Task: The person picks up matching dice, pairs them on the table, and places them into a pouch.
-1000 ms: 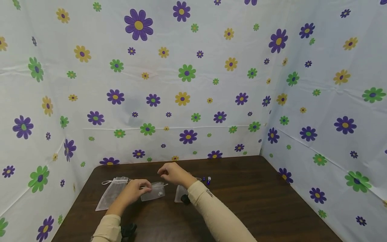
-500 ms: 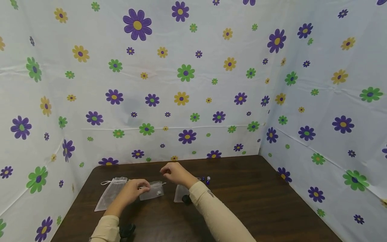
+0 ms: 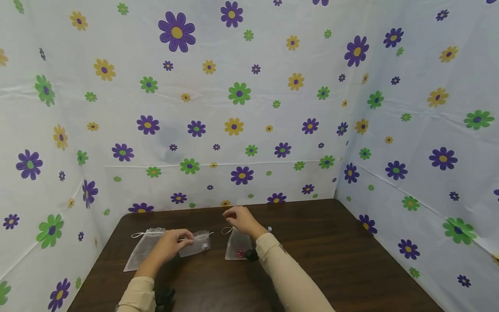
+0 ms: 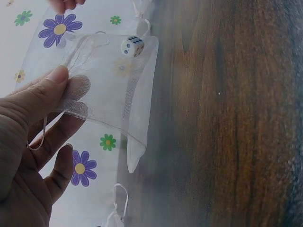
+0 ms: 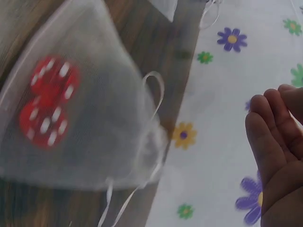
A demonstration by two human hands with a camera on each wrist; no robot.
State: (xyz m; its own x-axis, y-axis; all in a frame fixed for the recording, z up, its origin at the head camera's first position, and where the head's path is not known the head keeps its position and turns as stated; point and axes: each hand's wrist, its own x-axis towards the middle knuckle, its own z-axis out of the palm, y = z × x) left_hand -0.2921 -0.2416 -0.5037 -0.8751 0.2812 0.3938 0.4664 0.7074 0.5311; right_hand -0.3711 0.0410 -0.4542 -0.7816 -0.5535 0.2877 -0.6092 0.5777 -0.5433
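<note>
My left hand (image 3: 171,243) pinches a small sheer drawstring pouch (image 4: 102,90) between thumb and fingers. A white die with dark pips (image 4: 132,46) lies inside that pouch. My right hand (image 3: 242,220) hovers over the top of a second sheer pouch (image 3: 235,242) on the table; nothing shows between its fingers in the right wrist view. Two red dice (image 5: 45,123) with white pips are inside this second pouch. Its looped drawstring (image 5: 156,94) lies at the mouth.
A larger sheer pouch (image 3: 140,253) lies flat at the left of the dark wooden table (image 3: 331,260). A whitish die (image 3: 270,229) sits just beyond my right wrist. Flower-printed cloth (image 3: 234,108) walls the table at the back and sides.
My right hand has moved right, from near the left-hand pouch to above the second pouch. The red dice now show; the blue dice are hidden behind the arm. My left hand barely moved.
</note>
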